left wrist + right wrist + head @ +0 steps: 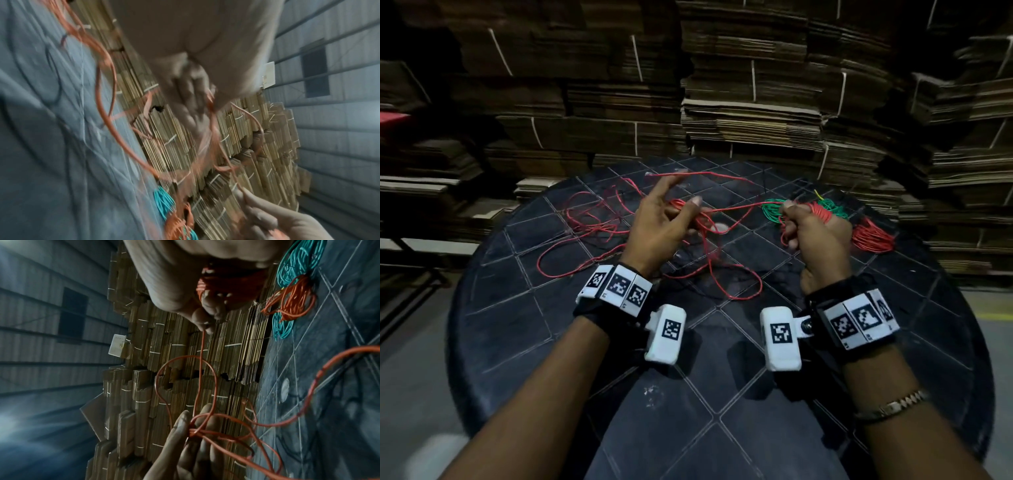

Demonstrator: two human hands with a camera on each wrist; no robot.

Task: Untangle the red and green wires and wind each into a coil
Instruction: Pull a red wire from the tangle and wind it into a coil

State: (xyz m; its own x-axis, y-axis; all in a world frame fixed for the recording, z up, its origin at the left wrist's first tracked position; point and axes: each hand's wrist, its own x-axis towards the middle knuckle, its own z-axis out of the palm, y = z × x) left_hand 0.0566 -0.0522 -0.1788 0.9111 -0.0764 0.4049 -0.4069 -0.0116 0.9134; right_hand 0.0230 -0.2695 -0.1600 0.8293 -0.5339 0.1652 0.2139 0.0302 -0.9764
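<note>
A round black tabletop (524, 308), scored with a pale diamond grid and dusted with scuffs, stands in a dim storeroom; behind it rise tall stacks of flattened brown cardboard (750, 102), bundled with thin white strapping, their ragged edges showing as fine layered lines. The wrist views show a ribbed metal wall (41, 353) beyond the stacks. Loose red wire (585, 226), thin and glossy, sprawls in wide loops over the middle and left of the tabletop. The left hand (657, 222) is raised above it with fingers spread and partly curled, several strands of the red wire caught and crossed among them; in the right wrist view the strands knot around those fingers (185, 426). A single red strand runs from there to the right hand (815, 236), which is closed into a fist, pinching that strand between thumb and forefinger while a tight bundle of red coils (822, 214) is wrapped around it. Just behind the right hand lies the green wire (772, 212), wound into a flat looped coil on the tabletop, with another bunch of red wire (873, 236) resting beside it at the right edge. Both wrists carry black bands with white, square-patterned marker blocks (616, 286), and a metal-link bracelet (893, 406) circles the right forearm.
</note>
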